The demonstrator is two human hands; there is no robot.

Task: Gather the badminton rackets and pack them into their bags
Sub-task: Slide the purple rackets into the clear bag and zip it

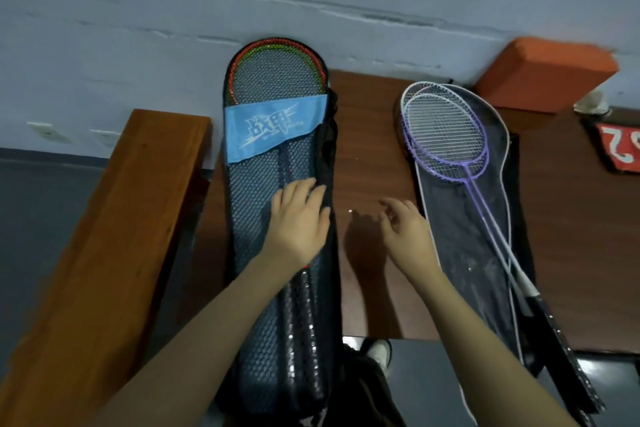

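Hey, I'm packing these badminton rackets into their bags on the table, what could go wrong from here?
1. The purple rackets only lie on top of the open black bag; their handles overhang the table edge and may slide off.
2. The mesh bag also hangs past that edge, held only by the left hand resting on it.
3. The right hand hovers open; reaching across could snag the shafts.
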